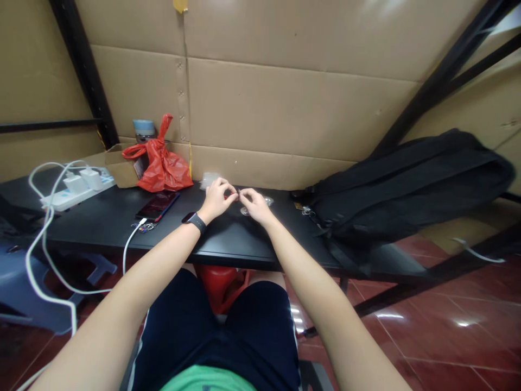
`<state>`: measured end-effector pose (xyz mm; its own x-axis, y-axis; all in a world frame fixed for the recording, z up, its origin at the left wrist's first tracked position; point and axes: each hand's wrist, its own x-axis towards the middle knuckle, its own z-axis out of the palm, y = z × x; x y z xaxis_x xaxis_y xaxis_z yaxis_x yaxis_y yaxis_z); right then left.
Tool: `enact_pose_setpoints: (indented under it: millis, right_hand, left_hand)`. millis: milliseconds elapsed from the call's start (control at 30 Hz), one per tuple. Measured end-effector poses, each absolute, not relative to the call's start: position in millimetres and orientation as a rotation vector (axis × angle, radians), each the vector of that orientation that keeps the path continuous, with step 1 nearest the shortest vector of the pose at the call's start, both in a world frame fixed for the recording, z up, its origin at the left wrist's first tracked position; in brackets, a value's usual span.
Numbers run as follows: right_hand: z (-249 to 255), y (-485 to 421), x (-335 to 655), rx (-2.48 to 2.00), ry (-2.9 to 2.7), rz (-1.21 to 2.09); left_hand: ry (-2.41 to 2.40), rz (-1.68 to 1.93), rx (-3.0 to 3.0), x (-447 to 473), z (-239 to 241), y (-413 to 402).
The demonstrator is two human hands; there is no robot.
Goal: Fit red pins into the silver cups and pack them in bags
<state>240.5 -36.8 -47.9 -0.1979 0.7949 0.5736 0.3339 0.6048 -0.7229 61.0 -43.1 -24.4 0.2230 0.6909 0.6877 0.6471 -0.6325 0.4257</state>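
Over the back half of the black table (240, 236), my left hand (217, 196) and my right hand (253, 203) meet with their fingertips almost touching. Both are closed in a pinch on something tiny and dark between them, too small to name. A dark watch (194, 220) is on my left wrist. Beside and partly behind my right hand lie small shiny, silvery round pieces (268, 201). Behind my left hand there is a small clear plastic packet (209, 179), partly covered by the fingers.
To the left are a phone (158, 206) with a white cable (131, 239), a red plastic bag (165, 165), a cardboard box (120, 167) and a white power strip (77, 193). A black backpack (407, 184) fills the right side. Cardboard panels (285, 108) wall the back.
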Motion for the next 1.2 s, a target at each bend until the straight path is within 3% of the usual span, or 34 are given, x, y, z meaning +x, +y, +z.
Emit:
enact_pose_setpoints:
  millis: [133,300,467,667,933,1200]
  right_hand:
    - [-49.8,-31.5,244.8,-0.981,-1.879,0.35]
    - [-52.7,-29.6,248.4,-1.02,-1.905,0.415]
    - [-54.8,-26.3,251.1,-1.074,-1.934,0.348]
    - [-55.1,-26.9,263.9,-1.414,-1.949,0.192]
    - [-44.1,-39.3,270.4,-1.302,-2.021,0.404]
    - [-46.8,-41.7,249.2,-1.016,-1.663,0.928]
  left_hand:
    - [1.266,1.395,2.316,59.5,-27.1,-40.2]
    - [1.225,1.06,2.535,56.3,-33.2,-38.9]
    - [1.348,0.99,2.573,55.0,-35.9,-34.3]
    - [1.494,0.891,2.574,49.7,-38.2,-30.6]
    - [1.49,0.992,2.35,49.3,-32.2,-37.1]
    - [1.295,1.106,2.213,51.2,-37.1,-32.2]
